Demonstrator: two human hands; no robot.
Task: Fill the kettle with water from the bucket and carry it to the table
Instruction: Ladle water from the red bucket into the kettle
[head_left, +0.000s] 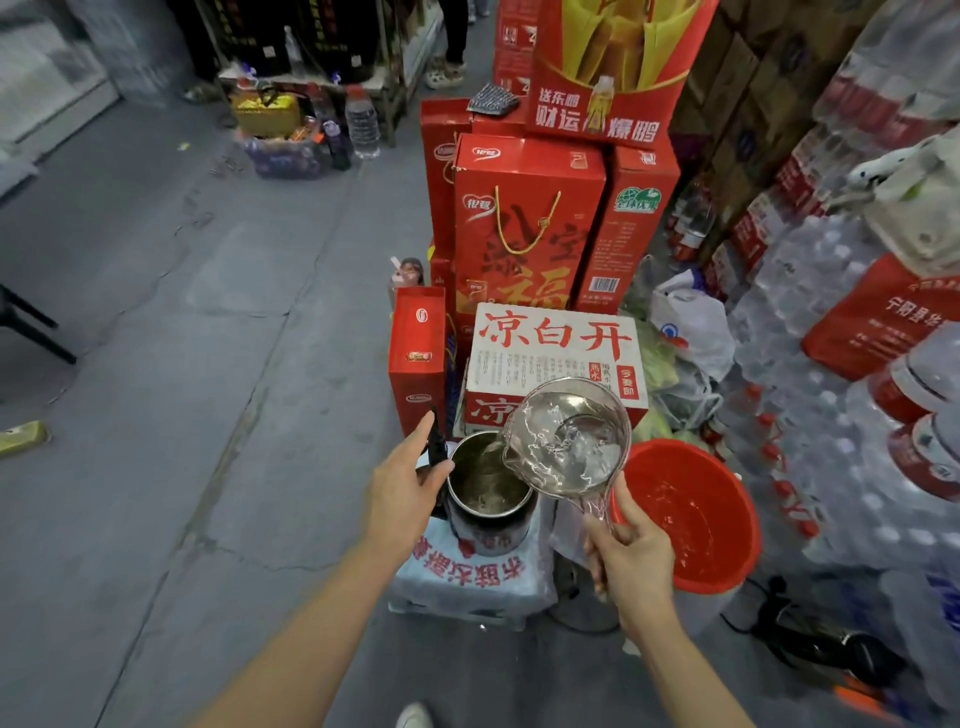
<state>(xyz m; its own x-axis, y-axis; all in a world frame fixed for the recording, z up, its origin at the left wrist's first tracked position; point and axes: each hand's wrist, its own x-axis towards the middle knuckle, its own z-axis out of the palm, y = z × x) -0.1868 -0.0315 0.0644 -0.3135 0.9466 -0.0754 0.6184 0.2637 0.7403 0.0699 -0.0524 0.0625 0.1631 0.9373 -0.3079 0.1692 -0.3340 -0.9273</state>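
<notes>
A steel kettle (488, 493) stands with its black lid (437, 441) flipped up, on a low stool covered with printed plastic (467, 577). My left hand (402, 488) holds the kettle at the handle side, fingers against the raised lid. My right hand (631, 558) grips the handle of a clear plastic ladle (569, 441) full of water, tilted with its spout over the kettle's mouth. A red bucket (691, 514) with a little water in it stands on the floor just right of the stool.
Red gift boxes (524, 223) and a white carton (556, 358) are stacked right behind the kettle. Shrink-wrapped bottled water packs (831, 415) wall off the right side. A black cable and appliance (831, 649) lie on the floor at lower right. Grey concrete floor (182, 364) stretches to the left.
</notes>
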